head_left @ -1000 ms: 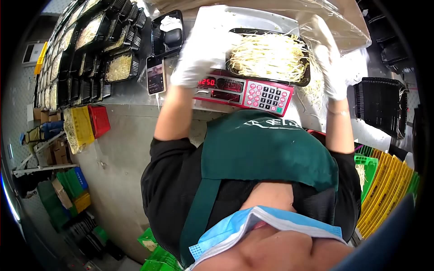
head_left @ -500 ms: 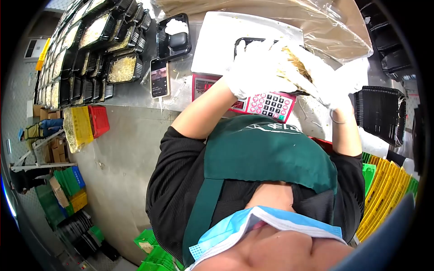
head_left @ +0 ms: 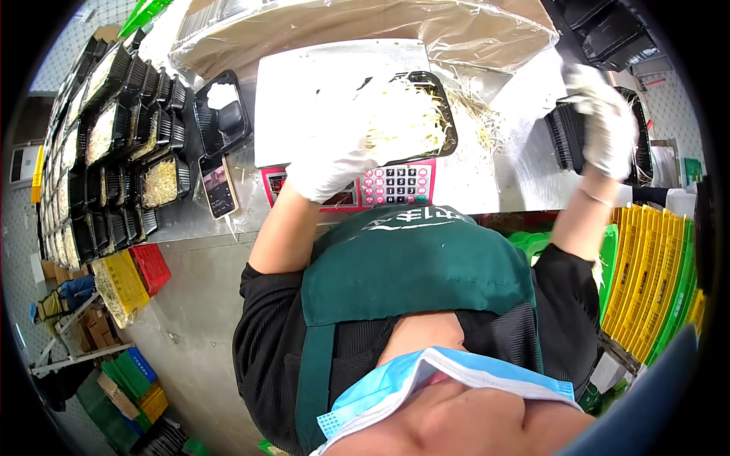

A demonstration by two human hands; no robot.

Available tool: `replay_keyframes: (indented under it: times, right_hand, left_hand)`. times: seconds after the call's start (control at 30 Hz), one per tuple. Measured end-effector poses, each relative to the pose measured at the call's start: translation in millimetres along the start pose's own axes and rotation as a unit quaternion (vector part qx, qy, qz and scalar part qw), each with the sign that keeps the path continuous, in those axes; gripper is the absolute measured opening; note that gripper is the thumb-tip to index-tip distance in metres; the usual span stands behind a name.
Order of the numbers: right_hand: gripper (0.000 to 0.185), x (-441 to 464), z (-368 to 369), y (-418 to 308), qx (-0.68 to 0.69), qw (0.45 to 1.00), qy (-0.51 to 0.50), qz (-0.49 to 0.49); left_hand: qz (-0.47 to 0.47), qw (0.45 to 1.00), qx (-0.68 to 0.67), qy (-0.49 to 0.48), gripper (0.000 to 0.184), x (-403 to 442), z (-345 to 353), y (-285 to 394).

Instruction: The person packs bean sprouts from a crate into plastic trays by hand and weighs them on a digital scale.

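A black plastic tray [head_left: 449,114] filled with pale bean sprouts [head_left: 411,121] sits on the white platform of a red-fronted scale [head_left: 399,182]. My left hand [head_left: 334,156], in a white glove, lies against the tray's left side; glare washes out its fingers. Over to the right, my right hand [head_left: 608,125], also gloved and smeared by motion, is over a stack of empty black trays [head_left: 566,137]. Whether it touches the stack I cannot tell. Loose sprouts [head_left: 475,114] are strewn on the metal table just right of the filled tray.
Filled black trays [head_left: 110,137] are stacked high at the left. Beside them lie a phone [head_left: 219,186] and a black tray holding a dark case [head_left: 230,116]. A large clear plastic bag [head_left: 365,34] covers the back. Yellow crates [head_left: 646,258] stand at lower right.
My right hand has left the sprouts and swung right to the stack of empty trays. My left hand stays by the filled tray. The view has shifted to the right.
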State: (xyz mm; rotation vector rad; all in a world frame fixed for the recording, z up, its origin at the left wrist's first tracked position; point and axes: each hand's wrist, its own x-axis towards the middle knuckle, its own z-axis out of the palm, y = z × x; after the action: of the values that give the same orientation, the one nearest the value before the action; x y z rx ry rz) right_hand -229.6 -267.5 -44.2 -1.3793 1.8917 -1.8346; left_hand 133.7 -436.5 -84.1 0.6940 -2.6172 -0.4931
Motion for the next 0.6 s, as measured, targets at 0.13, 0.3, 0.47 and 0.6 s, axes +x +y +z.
replay_keyframes:
  times: [0.13, 0.3, 0.47, 0.6]
  right_hand:
    - [0.039, 22.9, -139.1, -20.1, 0.05, 0.974, 0.219, -0.003]
    - [0.047, 29.1, -213.6, 38.0, -0.624, 0.761, -0.007, 0.177]
    - [0.03, 9.5, -12.8, -9.5, -0.265, 0.951, -0.142, -0.077]
    - [0.032, 3.1, 160.0, -8.0, -0.268, 0.858, -0.279, -0.337]
  left_hand:
    - [-0.045, 0.978, -0.197, 0.058, 0.051, -20.9, -15.6, -7.9]
    - [-0.145, 0.893, -0.387, 0.177, 0.054, -52.5, -38.3, -39.0]
    - [-0.068, 0.958, -0.218, 0.172, 0.052, -46.1, -20.4, -38.2]
    - [-0.061, 0.984, -0.159, 0.046, 0.058, -26.0, 5.0, -19.7]
